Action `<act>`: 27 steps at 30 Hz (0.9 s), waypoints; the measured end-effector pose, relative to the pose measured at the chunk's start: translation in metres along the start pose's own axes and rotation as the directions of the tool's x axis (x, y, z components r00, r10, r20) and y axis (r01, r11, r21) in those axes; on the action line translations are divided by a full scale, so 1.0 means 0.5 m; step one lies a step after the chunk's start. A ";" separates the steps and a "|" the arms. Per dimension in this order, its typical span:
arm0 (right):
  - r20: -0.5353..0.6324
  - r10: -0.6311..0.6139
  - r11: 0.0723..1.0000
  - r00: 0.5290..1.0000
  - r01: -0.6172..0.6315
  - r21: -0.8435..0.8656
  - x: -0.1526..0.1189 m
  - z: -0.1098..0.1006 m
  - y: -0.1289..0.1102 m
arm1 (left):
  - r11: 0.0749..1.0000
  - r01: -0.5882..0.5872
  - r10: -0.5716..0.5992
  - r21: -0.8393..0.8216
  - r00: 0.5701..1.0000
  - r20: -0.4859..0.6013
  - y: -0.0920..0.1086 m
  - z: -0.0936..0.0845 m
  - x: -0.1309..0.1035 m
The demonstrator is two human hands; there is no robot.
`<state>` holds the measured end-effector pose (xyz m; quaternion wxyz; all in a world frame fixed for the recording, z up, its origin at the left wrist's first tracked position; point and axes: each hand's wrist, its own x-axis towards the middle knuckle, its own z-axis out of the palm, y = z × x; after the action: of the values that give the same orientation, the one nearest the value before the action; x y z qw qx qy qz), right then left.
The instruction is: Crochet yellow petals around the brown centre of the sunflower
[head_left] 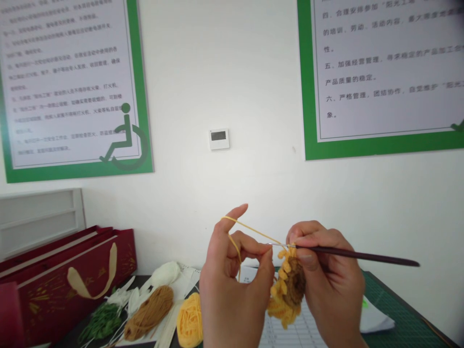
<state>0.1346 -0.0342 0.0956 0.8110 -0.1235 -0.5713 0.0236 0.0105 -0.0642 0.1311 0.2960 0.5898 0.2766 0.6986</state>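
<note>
My right hand [328,270] grips a crochet hook [362,256] with a dark handle, thumb and fingers close to its metal end. Below the hook hangs a crocheted sunflower [295,285] with a brown centre and yellow petals, its upper edge at my right fingertips. Yellow yarn [253,229] runs from the work over the raised index finger of my left hand [232,285] and down into the palm. The left thumb and middle finger pinch together at the hook's tip; what lies between them is too small to make out.
A yellow yarn ball [190,321], a brown skein [150,311], green yarn [103,321] and white yarn [165,274] lie at the left. Dark red gift bags [54,290] stand beyond. Papers [377,316] rest on a green cutting mat [402,314] at the right.
</note>
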 end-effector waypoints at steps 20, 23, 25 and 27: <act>0.068 0.184 0.969 0.981 -0.193 0.158 -0.002 -0.003 0.007 | 0.974 0.159 -0.126 -0.161 0.972 0.196 -0.005 -0.026 0.026; 0.065 0.189 0.970 0.980 -0.197 0.144 -0.003 -0.007 0.008 | 0.968 0.168 -0.127 -0.184 0.968 0.217 -0.012 -0.031 0.029; 0.072 0.205 0.965 0.976 -0.214 0.150 -0.003 -0.009 0.008 | 0.958 0.186 -0.128 -0.219 0.959 0.254 -0.017 -0.036 0.035; 0.091 0.217 0.958 0.972 -0.230 0.172 -0.004 -0.011 0.009 | 0.933 0.240 -0.148 -0.270 0.936 0.320 -0.021 -0.041 0.042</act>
<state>0.1393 -0.0311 0.0909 0.7902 -0.1119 -0.5777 0.1715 -0.0117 -0.0424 0.1343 0.4894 0.6039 0.1759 0.6040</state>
